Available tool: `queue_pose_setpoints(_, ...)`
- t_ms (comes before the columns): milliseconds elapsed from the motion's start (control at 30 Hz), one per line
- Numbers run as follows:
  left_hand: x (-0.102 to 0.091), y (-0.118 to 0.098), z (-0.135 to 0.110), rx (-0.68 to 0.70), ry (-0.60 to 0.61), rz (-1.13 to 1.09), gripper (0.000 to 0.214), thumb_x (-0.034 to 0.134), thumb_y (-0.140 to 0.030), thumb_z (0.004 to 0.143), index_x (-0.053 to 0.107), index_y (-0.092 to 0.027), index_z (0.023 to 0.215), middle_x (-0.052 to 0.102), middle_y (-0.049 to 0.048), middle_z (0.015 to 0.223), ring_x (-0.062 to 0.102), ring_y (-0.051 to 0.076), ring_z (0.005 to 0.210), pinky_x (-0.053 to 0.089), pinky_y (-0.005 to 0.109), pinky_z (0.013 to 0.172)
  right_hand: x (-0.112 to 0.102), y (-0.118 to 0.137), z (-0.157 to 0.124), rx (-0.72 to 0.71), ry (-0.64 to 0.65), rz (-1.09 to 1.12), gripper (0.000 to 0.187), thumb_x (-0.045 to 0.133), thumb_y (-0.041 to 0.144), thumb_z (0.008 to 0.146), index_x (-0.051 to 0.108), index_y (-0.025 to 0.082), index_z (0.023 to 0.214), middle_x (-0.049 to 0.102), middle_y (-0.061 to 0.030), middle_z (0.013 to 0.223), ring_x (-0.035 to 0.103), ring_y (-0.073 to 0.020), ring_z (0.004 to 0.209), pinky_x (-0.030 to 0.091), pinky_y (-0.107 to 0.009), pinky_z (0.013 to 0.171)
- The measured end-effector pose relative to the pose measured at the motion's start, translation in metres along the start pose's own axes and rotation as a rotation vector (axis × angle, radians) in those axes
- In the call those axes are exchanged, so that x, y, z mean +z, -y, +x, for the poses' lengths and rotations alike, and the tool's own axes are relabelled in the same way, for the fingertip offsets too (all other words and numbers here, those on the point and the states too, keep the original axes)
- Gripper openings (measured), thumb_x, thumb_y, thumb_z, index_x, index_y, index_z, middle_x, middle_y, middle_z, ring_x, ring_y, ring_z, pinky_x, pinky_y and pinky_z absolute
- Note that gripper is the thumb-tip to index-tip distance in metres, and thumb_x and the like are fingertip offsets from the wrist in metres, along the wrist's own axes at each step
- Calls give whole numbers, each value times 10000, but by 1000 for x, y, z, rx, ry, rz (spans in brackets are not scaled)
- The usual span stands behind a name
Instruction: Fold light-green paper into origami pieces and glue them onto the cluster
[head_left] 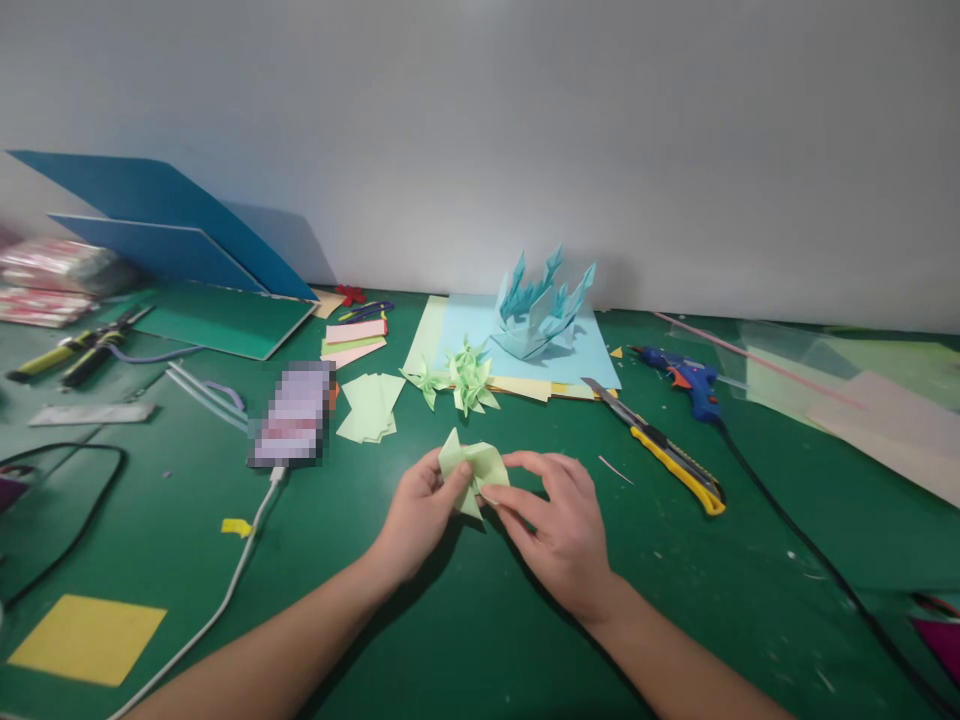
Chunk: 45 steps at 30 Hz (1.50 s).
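Observation:
A partly folded piece of light green paper [487, 464] is between my two hands, above the green table. My left hand [424, 505] pinches it with the thumb laid over its left part. From the other side, my right hand [559, 515] grips its right edge between thumb and fingers. Beyond the hands sit several folded light green paper flowers [469, 375], and left of them lies a stack of light green paper pieces [370, 407]. A blue folded paper piece with upright pointed prongs [541, 310] stands on light blue paper sheets [600, 360].
On the right lie a yellow utility knife [679, 468] and a blue glue gun [686, 380] with its black cord. A phone [294, 415] on a white cable [251, 550], pliers [94, 345] and a yellow paper square [86, 638] occupy the left. A wall closes the back.

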<state>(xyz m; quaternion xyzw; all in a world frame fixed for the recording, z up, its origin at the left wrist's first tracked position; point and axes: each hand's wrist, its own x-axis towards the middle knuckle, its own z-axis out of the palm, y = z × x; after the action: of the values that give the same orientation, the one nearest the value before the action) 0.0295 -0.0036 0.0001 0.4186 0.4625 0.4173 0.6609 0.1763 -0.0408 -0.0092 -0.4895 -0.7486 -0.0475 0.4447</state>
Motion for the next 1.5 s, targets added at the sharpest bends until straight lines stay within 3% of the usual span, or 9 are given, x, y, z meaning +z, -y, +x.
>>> queue_pose_setpoints(167, -1, -1, -1, -3, 8, 36, 391, 704, -465, 647, 621, -140, 848, 639, -16, 632, 552, 113, 576, 421, 207, 538, -2, 1, 1, -75, 47, -67, 189, 518, 189, 880, 689, 257, 838, 638, -47, 987, 502, -204, 868, 388, -361, 787)
queue_pose_setpoints(367, -1, -2, -1, -33, 35, 48, 413, 715, -435, 648, 624, -120, 899, 685, 34, 763, 582, 137, 667, 440, 230, 621, -2, -1, 2, -79, 128, -94, 221, 484, 181, 887, 683, 257, 829, 625, -59, 993, 484, -217, 891, 387, -372, 790)
queue_pose_setpoints(733, -2, -3, -1, 5, 42, 119, 267, 688, -310, 691, 645, -132, 886, 704, 39, 808, 618, 155, 727, 457, 243, 677, -3, 0, 2, -97, 150, -78, 205, 494, 162, 877, 672, 238, 809, 616, -68, 1028, 470, -228, 914, 383, -391, 801)
queue_pose_setpoints(967, -4, -2, 0, 92, -27, 199, 366, 704, -265, 636, 629, -143, 973, 712, 48, 848, 645, 180, 762, 488, 279, 703, 0, -2, 0, -68, 146, -112, 163, 498, 221, 888, 660, 234, 888, 591, -90, 1017, 478, -239, 939, 391, -409, 822)
queue_pose_setpoints(1233, -3, -5, 3, -8, -8, 100, 443, 735, -238, 580, 595, -133, 987, 708, 33, 778, 654, 168, 703, 494, 262, 634, 0, -4, 0, -65, 139, -93, 144, 546, 181, 842, 635, 233, 742, 577, -75, 985, 489, -244, 941, 397, -419, 824)
queue_pose_setpoints(1333, -4, -7, 3, -6, -5, 67, 413, 738, -270, 597, 590, -134, 958, 703, 35, 785, 648, 159, 695, 490, 258, 638, 2, -7, -1, 0, 158, 31, 121, 544, 183, 832, 627, 254, 883, 574, -74, 1007, 514, -245, 959, 424, -425, 826)
queue_pose_setpoints(1433, -4, -8, 2, -18, -15, 24, 440, 746, -290, 600, 566, -139, 971, 695, 26, 770, 636, 148, 672, 487, 260, 644, 4, -11, -2, 158, 170, 303, 301, 499, 181, 844, 516, 243, 1139, 587, -87, 1041, 571, -216, 932, 484, -383, 798)
queue_pose_setpoints(1500, -4, -9, 1, -34, -18, 20, 471, 749, -289, 597, 555, -141, 1000, 681, 6, 726, 621, 135, 645, 477, 247, 631, 6, -13, -2, 284, 165, 445, 281, 457, 187, 867, 501, 230, 1141, 622, -73, 974, 608, -191, 864, 510, -345, 762)
